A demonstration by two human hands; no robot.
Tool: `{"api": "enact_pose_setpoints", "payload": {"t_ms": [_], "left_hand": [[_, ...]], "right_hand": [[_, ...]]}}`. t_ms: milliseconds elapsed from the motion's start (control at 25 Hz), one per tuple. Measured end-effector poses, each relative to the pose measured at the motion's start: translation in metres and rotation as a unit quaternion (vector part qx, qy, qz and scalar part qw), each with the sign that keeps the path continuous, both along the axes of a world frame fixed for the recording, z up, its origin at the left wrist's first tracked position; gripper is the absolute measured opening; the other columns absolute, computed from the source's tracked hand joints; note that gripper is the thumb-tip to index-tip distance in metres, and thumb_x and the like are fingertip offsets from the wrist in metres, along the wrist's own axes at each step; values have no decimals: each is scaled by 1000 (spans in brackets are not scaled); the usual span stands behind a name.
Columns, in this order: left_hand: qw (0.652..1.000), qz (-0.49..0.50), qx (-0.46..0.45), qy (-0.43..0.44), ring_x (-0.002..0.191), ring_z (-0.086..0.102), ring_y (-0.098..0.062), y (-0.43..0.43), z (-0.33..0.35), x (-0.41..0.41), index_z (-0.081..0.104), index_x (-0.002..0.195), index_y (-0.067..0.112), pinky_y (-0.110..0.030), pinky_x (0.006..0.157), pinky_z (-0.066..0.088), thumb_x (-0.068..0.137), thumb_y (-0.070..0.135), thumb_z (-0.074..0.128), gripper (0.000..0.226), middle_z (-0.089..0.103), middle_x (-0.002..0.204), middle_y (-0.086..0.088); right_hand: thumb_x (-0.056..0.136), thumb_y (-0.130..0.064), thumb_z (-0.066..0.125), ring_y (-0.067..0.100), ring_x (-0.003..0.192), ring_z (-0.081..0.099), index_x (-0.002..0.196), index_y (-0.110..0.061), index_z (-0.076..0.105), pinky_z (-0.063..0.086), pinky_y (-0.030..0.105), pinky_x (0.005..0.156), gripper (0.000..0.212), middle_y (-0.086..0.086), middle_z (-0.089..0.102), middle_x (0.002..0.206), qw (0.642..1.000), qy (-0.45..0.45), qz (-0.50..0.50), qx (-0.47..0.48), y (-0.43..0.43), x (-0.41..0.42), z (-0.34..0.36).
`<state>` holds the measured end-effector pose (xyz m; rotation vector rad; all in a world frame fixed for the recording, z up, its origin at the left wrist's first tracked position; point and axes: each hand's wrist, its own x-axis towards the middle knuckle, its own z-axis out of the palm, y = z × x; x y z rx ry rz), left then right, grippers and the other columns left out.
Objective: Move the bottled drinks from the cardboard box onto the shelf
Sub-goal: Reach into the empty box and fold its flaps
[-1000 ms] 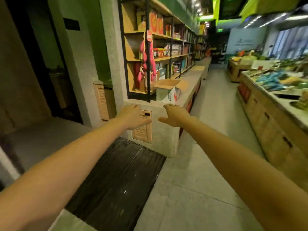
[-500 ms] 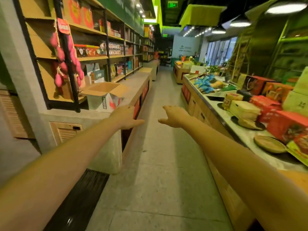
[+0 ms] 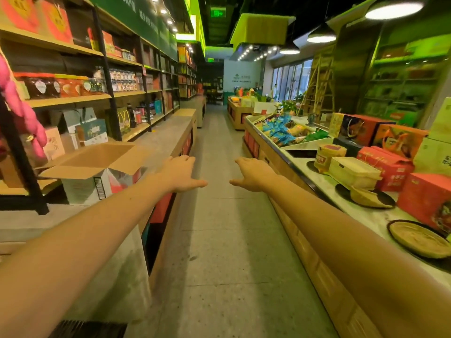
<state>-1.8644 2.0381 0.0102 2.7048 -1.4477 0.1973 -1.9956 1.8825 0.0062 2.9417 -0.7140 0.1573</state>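
Hands: two, both stretched out ahead above the aisle floor, thumbs pointing at each other with a gap between.
Left hand (image 3: 181,173): palm down, fingers loosely straight, holding nothing. It hovers off the aisle-side edge of the left counter (image 3: 166,135), near the box's right flap and not touching it.
Right hand (image 3: 253,175): palm down, fingers relaxed and empty, near the aisle-side edge of the right counter (image 3: 324,189).
Cardboard box (image 3: 97,172): one, flaps spread open, at the near end of the left counter by the foot of the shelf.
Bottled drinks: the inside of the box is hidden from here, so I cannot count any. One dark bottle (image 3: 131,118) stands on the shelf's lowest board, farther along.
Shelf (image 3: 68,100): one long run along the left counter's back edge.
Right counter: one pale lidded box (image 3: 353,173) on it.
Since half a second ago: both hands keep the same empty, open pose, the box sits lower and farther left in view, and the dark floor mat (image 3: 87,329) has slid to the bottom edge.
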Motion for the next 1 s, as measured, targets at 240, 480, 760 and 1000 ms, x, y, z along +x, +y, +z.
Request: {"api": "enact_pose_setpoints", "payload": {"t_ms": [240, 480, 760, 1000], "left_hand": [[999, -23, 20, -38, 140, 29, -27, -123, 4, 119, 21, 148, 6, -43, 115, 24, 83, 66, 46, 92, 27, 153, -13], [999, 5, 1, -32, 134, 36, -28, -246, -12, 248, 27, 145, 6, -40, 110, 30, 84, 64, 47, 87, 35, 149, -13], [997, 70, 1, 13, 132, 38, -31, -381, -4, 393, 29, 143, 3, -37, 106, 31, 87, 58, 49, 81, 36, 146, -16], [987, 153, -7, 38, 131, 39, -31, -427, -19, 545, 34, 140, 4, -42, 107, 35, 84, 61, 51, 82, 38, 145, -15]], "right_hand": [[89, -52, 52, 29, 128, 46, 141, -10, 35, 40, 44, 104, 70, 11, 43, 145, 1000, -8, -18, 6, -113, 120, 4], [90, -50, 51, 30, 130, 43, 143, -9, 33, 39, 43, 105, 69, 11, 41, 146, 1000, -7, 11, -1, -241, 255, -8], [91, -49, 50, 30, 132, 41, 144, -9, 30, 36, 42, 107, 69, 11, 37, 149, 998, 19, 65, -2, -392, 437, -2], [91, -47, 52, 33, 130, 43, 140, -7, 35, 37, 45, 106, 65, 12, 40, 145, 989, 31, 144, 1, -442, 599, -13]]}}
